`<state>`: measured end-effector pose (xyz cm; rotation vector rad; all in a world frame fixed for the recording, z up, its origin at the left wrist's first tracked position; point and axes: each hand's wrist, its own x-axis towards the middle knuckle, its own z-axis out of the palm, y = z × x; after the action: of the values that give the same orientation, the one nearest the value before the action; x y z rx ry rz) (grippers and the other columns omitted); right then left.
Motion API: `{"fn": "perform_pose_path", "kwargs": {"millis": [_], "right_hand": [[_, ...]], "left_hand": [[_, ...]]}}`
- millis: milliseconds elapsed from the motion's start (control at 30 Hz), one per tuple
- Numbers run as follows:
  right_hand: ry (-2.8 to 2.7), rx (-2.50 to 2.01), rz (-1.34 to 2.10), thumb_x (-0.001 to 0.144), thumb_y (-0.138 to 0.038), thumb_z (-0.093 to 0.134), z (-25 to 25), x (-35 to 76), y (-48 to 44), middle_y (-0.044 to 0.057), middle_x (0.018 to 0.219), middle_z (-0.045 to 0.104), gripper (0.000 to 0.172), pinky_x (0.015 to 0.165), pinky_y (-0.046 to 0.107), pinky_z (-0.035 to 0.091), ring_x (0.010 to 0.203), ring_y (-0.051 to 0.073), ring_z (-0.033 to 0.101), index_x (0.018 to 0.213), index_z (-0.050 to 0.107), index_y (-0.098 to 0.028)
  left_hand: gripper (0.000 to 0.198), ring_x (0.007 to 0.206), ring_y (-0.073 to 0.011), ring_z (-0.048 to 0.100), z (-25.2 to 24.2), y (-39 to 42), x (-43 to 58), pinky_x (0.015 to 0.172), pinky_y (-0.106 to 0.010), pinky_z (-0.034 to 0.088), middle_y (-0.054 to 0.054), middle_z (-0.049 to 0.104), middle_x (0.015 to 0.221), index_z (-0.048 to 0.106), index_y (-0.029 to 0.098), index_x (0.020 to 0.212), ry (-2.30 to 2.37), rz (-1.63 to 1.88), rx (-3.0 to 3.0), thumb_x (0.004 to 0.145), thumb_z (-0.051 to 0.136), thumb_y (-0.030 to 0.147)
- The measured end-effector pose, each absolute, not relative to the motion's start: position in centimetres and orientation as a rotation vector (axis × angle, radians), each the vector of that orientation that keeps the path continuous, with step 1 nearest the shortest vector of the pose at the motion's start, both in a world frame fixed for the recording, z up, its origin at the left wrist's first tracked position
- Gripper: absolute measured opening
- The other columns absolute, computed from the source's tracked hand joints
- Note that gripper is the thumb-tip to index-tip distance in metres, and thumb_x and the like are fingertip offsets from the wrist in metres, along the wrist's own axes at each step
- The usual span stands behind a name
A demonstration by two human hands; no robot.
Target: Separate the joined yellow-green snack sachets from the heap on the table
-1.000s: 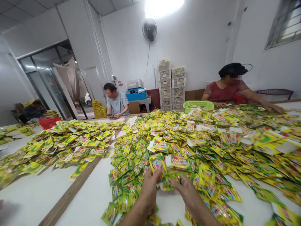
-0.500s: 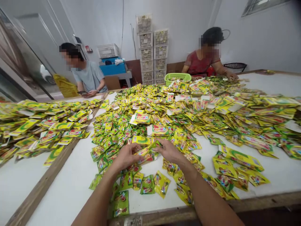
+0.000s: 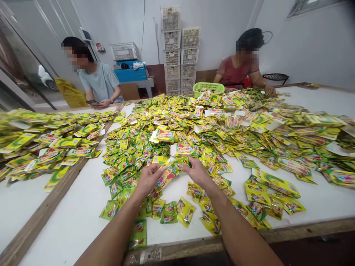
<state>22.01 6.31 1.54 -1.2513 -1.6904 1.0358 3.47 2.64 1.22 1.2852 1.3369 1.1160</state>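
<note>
A long white-topped work table [image 3: 177, 229] filling the lower two-thirds of the frame, with a wooden strip [image 3: 46, 210] running toward the lower left corner. Beyond that strip, at the left edge, a second spread of yellow-green sachets [image 3: 52, 136]. Across the middle of the frame, a huge loose heap of foil sachets [image 3: 210, 129], yellow and green with red print, some with white card pieces among them.

Along the far wall, upper middle, two stacks of white plastic crates [image 3: 177, 51], and to their left a blue box [image 3: 130, 75] under a white wire crate [image 3: 124, 51]. Upper left, a seated person in a grey T-shirt [image 3: 100, 83] with a phone [image 3: 92, 102] in hand, a yellow bag [image 3: 70, 93] just beside. Upper right, a seated person in a red top [image 3: 238, 70], one hand [image 3: 269, 89] at the far edge of the heap, a green basket [image 3: 208, 88] nearby, the whole heap between that basket and the near hands.

Bottom centre, two bare forearms reaching in over scattered sachets. Left hand [image 3: 148, 180] open, fingers spread, tips just beside the sachets lying between the hands. Right hand [image 3: 197, 172] with fingers slightly curled over a green sachet [image 3: 181, 162]; any pinch impossible to tell.
</note>
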Motion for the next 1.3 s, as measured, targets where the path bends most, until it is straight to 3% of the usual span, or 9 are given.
{"fn": "perform_pose_path", "kwargs": {"millis": [167, 267, 467, 600, 800, 933, 1067, 1200, 1300], "right_hand": [[-1.790, -1.307, 0.823, 0.069, -0.038, 0.064, 1.4, 21.7, 6.2, -0.002, 0.062, 0.049, 0.030, 0.056, 0.024, 0.031, 0.061, 0.013, 0.043, 0.054, 0.047, -0.019], [-1.703, -1.312, 0.880, 0.068, -0.042, 0.064, 0.8, 21.2, 6.2, -0.005, 0.058, 0.042, 0.031, 0.053, 0.023, 0.029, 0.057, 0.011, 0.039, 0.057, 0.047, -0.019], [-1.504, -1.209, 1.021, 0.069, -0.042, 0.064, 0.6, 20.4, 5.9, 0.001, 0.078, 0.059, 0.029, 0.065, 0.027, 0.042, 0.072, 0.017, 0.054, 0.086, 0.059, -0.019], [-1.593, -1.243, 0.759, 0.069, -0.039, 0.067, 0.7, 20.6, 5.8, 0.006, 0.088, 0.060, 0.020, 0.080, 0.035, 0.042, 0.086, 0.021, 0.054, 0.078, 0.066, -0.021], [-1.560, -1.307, 0.771, 0.065, -0.046, 0.069, 0.4, 20.7, 5.8, 0.006, 0.089, 0.057, 0.027, 0.084, 0.039, 0.040, 0.087, 0.022, 0.053, 0.076, 0.069, -0.022], [-1.597, -1.282, 0.732, 0.062, -0.041, 0.072, 0.3, 20.3, 5.6, 0.005, 0.085, 0.059, 0.022, 0.085, 0.039, 0.039, 0.090, 0.023, 0.052, 0.069, 0.067, -0.021], [-1.629, -1.227, 0.919, 0.069, -0.039, 0.067, 0.7, 20.1, 5.3, 0.005, 0.086, 0.062, 0.017, 0.086, 0.037, 0.040, 0.092, 0.022, 0.055, 0.067, 0.068, -0.022], [-1.760, -1.067, 1.143, 0.080, -0.043, 0.053, 1.5, 20.1, 4.8, 0.005, 0.090, 0.066, 0.030, 0.093, 0.038, 0.037, 0.111, 0.024, 0.049, 0.069, 0.071, -0.022], [-1.830, -1.069, 1.189, 0.074, -0.042, 0.061, 1.7, 19.8, 4.3, 0.003, 0.081, 0.066, 0.024, 0.085, 0.036, 0.041, 0.099, 0.024, 0.055, 0.070, 0.071, -0.020]], "left_hand": [[0.033, 0.076, -0.0180, 0.060, 1.3, 2.5, 3.4, 0.070, -0.026, 0.045, -0.004, 0.071, 0.084, 0.069, 0.015, 0.087, 1.278, 0.994, 1.447, 0.073, 0.061, 0.044], [0.032, 0.073, -0.0174, 0.061, 1.2, 2.6, 3.4, 0.066, -0.025, 0.046, -0.004, 0.071, 0.083, 0.069, 0.015, 0.087, 1.269, 0.987, 1.337, 0.069, 0.067, 0.041], [0.037, 0.066, -0.0178, 0.064, 1.2, 2.9, 3.5, 0.061, -0.026, 0.048, -0.004, 0.073, 0.077, 0.069, 0.015, 0.085, 1.175, 1.047, 1.004, 0.057, 0.077, 0.038], [0.033, 0.066, -0.0169, 0.065, 1.3, 2.8, 3.5, 0.064, -0.025, 0.049, -0.004, 0.073, 0.072, 0.071, 0.015, 0.081, 1.117, 1.094, 0.966, 0.058, 0.077, 0.038], [0.028, 0.065, -0.0153, 0.064, 1.4, 2.7, 3.0, 0.064, -0.025, 0.049, -0.004, 0.073, 0.073, 0.071, 0.014, 0.080, 1.073, 1.123, 0.957, 0.060, 0.076, 0.034], [0.032, 0.060, -0.0154, 0.062, 1.8, 2.7, 3.0, 0.059, -0.025, 0.048, -0.004, 0.072, 0.071, 0.071, 0.014, 0.077, 1.107, 1.086, 0.939, 0.055, 0.078, 0.035], [0.029, 0.057, -0.0140, 0.061, 1.7, 2.9, 3.1, 0.058, -0.024, 0.046, -0.004, 0.072, 0.068, 0.071, 0.014, 0.076, 1.119, 1.079, 0.923, 0.056, 0.078, 0.035], [0.027, 0.055, -0.0123, 0.060, 1.3, 3.1, 2.8, 0.056, -0.022, 0.045, -0.002, 0.071, 0.065, 0.071, 0.014, 0.075, 1.118, 1.100, 0.920, 0.056, 0.078, 0.032], [0.028, 0.054, -0.0126, 0.060, 1.1, 2.9, 2.7, 0.056, -0.023, 0.046, -0.001, 0.070, 0.063, 0.071, 0.014, 0.075, 1.093, 1.055, 0.912, 0.056, 0.078, 0.032]]}}
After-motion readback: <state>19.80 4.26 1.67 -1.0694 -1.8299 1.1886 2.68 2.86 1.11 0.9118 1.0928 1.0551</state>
